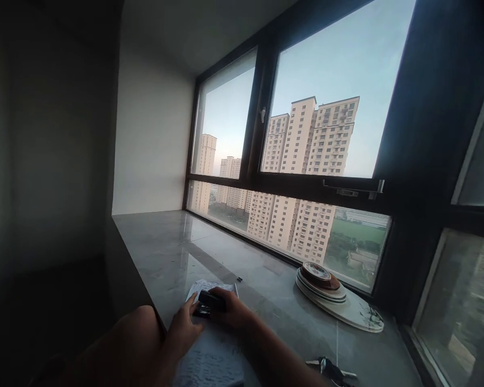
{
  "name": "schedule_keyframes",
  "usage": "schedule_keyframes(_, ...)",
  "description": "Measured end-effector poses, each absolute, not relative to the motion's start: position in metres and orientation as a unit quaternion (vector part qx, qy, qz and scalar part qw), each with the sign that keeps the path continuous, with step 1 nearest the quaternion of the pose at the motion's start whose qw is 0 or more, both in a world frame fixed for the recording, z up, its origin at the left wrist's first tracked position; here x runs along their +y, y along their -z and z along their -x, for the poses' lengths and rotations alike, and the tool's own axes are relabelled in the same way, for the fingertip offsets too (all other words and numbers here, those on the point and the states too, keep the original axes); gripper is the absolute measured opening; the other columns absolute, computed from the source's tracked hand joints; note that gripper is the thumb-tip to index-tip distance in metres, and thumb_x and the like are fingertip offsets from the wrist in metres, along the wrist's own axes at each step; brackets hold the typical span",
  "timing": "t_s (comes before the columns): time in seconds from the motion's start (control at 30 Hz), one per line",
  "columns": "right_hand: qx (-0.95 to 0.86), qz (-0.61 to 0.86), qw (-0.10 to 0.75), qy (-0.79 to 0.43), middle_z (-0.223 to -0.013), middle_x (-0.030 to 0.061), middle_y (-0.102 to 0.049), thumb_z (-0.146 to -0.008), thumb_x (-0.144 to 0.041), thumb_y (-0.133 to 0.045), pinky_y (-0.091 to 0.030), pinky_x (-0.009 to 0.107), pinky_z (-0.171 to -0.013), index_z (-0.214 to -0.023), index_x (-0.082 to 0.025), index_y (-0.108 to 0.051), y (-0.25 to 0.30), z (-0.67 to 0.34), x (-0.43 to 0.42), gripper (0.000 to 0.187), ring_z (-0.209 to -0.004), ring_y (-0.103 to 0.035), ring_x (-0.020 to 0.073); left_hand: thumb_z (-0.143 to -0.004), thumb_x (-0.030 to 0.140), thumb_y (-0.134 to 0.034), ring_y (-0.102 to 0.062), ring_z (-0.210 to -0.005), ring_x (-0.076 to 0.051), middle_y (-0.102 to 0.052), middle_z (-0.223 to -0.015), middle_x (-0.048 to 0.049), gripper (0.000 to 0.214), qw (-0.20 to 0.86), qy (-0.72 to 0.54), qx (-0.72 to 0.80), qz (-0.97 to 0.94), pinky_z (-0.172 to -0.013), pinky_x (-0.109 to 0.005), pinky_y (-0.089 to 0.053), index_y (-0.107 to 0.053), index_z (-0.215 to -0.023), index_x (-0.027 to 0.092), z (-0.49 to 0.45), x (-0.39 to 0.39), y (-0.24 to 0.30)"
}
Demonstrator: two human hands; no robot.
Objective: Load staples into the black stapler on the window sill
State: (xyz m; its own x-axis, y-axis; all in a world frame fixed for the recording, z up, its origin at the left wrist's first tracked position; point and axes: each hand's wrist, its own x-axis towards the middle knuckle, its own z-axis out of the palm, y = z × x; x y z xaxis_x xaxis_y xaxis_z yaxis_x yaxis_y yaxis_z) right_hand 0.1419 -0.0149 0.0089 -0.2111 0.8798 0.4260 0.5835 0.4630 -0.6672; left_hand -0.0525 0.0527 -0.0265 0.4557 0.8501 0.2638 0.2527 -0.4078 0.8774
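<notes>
Both my hands are on a black object that looks like a stapler, in two dark parts, one above the other. My right hand wraps over it from the right. My left hand grips its left end, with thumb and fingers around the lower part. Beneath them lies a sheet of paper covered with handwriting, partly hidden by my hands and forearm. Just past the sheet's far right corner is a small dark piece, too small to name.
The paper lies on a glossy grey stone sill under a dark-framed window. Stacked plates sit on an oval platter at the right. Keys lie near the bottom edge. My bent knee is against the sill's left edge.
</notes>
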Motion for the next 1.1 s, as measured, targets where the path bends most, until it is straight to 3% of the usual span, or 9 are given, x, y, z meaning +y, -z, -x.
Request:
schedule_keyframes(0.17,-0.758,0.483,0.401,-0.18,-0.107,0.0032,-0.068,-0.076,-0.033,-0.072,-0.049,0.029,-0.082,-0.121,-0.022,-0.057,-0.018,-0.129,-0.016,0.049,-0.093,-0.062,0.0204,-0.068,0.016,-0.065,-0.058,-0.125,-0.025,-0.066,-0.129,-0.0132,0.069,0.443,-0.392,0.323,-0.739,-0.107,-0.035,-0.045,-0.052,-0.135,0.014,0.058,0.058,0.027)
schedule_keyframes(0.3,-0.754,0.461,0.355,-0.305,-0.124,0.0061,-0.063,-0.074,-0.044,-0.076,-0.046,0.036,-0.096,-0.132,-0.023,-0.054,-0.028,-0.147,-0.028,0.066,-0.112,-0.058,0.0264,-0.08,0.03,-0.059,-0.064,-0.117,-0.025,-0.073,-0.117,-0.0114,0.045,0.396,-0.428,0.342,-0.737,-0.1,-0.037,-0.05,-0.06,-0.123,0.019,0.075,0.066,0.022)
schedule_keyframes(0.43,-0.693,0.494,0.322,-0.415,-0.111,0.0083,-0.067,-0.08,-0.061,-0.065,-0.049,0.037,-0.087,-0.119,-0.018,-0.066,-0.023,-0.194,-0.045,0.058,-0.103,-0.062,0.0267,-0.084,0.027,-0.051,-0.067,-0.11,-0.024,-0.073,-0.112,-0.011,0.029,0.316,-0.444,0.364,-0.755,-0.098,-0.039,-0.05,-0.067,-0.108,0.019,0.086,0.077,0.029)
schedule_keyframes(0.57,-0.613,0.587,0.407,-0.337,-0.1,0.0115,-0.068,-0.09,-0.069,-0.041,-0.053,0.037,-0.073,-0.112,-0.015,-0.068,-0.005,-0.236,-0.045,0.064,-0.085,-0.064,0.0242,-0.087,0.03,-0.047,-0.069,-0.1,-0.024,-0.074,-0.102,-0.009,0.027,0.294,-0.442,0.368,-0.763,-0.092,-0.039,-0.052,-0.069,-0.098,0.021,0.088,0.078,0.034)
schedule_keyframes(0.67,-0.597,0.653,0.438,-0.156,-0.1,0.013,-0.067,-0.087,-0.063,-0.049,-0.054,0.039,-0.068,-0.111,-0.016,-0.067,0.008,-0.248,-0.028,0.055,-0.083,-0.064,0.026,-0.086,0.029,-0.043,-0.069,-0.097,-0.024,-0.074,-0.1,-0.0083,0.028,0.304,-0.447,0.37,-0.755,-0.09,-0.038,-0.053,-0.069,-0.094,0.022,0.09,0.076,0.03)
schedule_keyframes(0.77,-0.623,0.697,0.355,-0.01,-0.127,0.0145,-0.06,-0.087,-0.046,-0.054,-0.051,0.045,-0.089,-0.119,-0.02,-0.065,0.018,-0.246,-0.008,0.043,-0.113,-0.057,0.0303,-0.086,0.028,-0.043,-0.068,-0.099,-0.023,-0.074,-0.1,-0.0074,0.028,0.305,-0.451,0.365,-0.755,-0.091,-0.037,-0.052,-0.068,-0.093,0.022,0.091,0.077,0.029)
schedule_keyframes(0.87,-0.619,0.758,0.205,0.018,-0.154,0.0117,-0.036,-0.09,-0.035,-0.051,-0.035,0.046,-0.111,-0.14,-0.021,-0.05,0.025,-0.24,0.004,0.051,-0.141,-0.034,0.0291,-0.085,0.028,-0.043,-0.068,-0.099,-0.023,-0.074,-0.1,-0.0067,0.027,0.297,-0.453,0.366,-0.756,-0.092,-0.037,-0.051,-0.068,-0.091,0.022,0.091,0.079,0.031)
schedule_keyframes(0.97,-0.598,0.793,0.117,-0.021,-0.162,0.0103,-0.019,-0.097,-0.038,-0.042,-0.021,0.047,-0.118,-0.152,-0.019,-0.031,0.027,-0.238,0.009,0.059,-0.149,-0.019,0.0266,-0.084,0.028,-0.043,-0.068,-0.097,-0.023,-0.074,-0.098,-0.007,0.026,0.286,-0.45,0.366,-0.763,-0.09,-0.037,-0.051,-0.067,-0.091,0.021,0.09,0.081,0.035)
schedule_keyframes(1.1,-0.589,0.802,0.088,-0.051,-0.162,0.0114,-0.018,-0.1,-0.04,-0.036,-0.014,0.05,-0.119,-0.153,-0.018,-0.026,0.023,-0.24,0.019,0.059,-0.149,-0.016,0.0249,-0.084,0.027,-0.044,-0.067,-0.099,-0.024,-0.073,-0.097,-0.0065,0.025,0.269,-0.444,0.362,-0.774,-0.091,-0.038,-0.051,-0.068,-0.09,0.022,0.087,0.08,0.037)
